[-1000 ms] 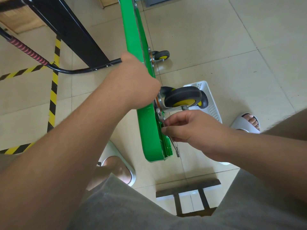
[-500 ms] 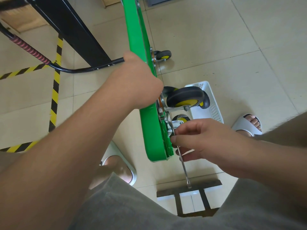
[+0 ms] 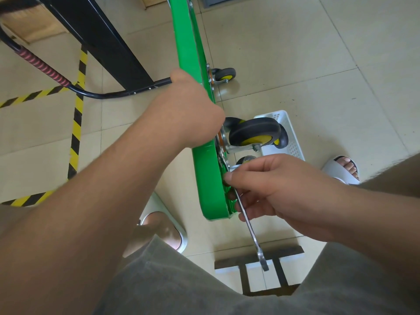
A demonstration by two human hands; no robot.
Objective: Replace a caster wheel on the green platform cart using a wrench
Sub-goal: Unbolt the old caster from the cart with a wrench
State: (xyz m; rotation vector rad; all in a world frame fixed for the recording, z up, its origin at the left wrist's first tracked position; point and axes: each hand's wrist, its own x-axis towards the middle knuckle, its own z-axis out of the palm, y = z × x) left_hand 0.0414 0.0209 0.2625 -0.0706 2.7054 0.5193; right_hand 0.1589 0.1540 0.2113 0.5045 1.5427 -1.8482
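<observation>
While the green platform cart (image 3: pixel 188 42) stands tipped on its edge on the floor, the wrench (image 3: pixel 248 223) has swung. A second ago its shank was almost hidden under your right hand (image 3: pixel 288 192) by the caster plate; now it points down toward you, free end over the dark metal frame (image 3: pixel 288 250). That reads as one stroke on a plate fastener of the near caster wheel (image 3: pixel 254 133); whether it loosens or tightens, I cannot tell. Your right hand pinches the shank near its upper end, and your left hand (image 3: pixel 188 114) stays clamped on the cart's edge. Count one wrench, one cart, one white basket (image 3: pixel 294 148), and four wheels in sight: the near one, a far caster (image 3: pixel 225 76) and two half hidden.
</observation>
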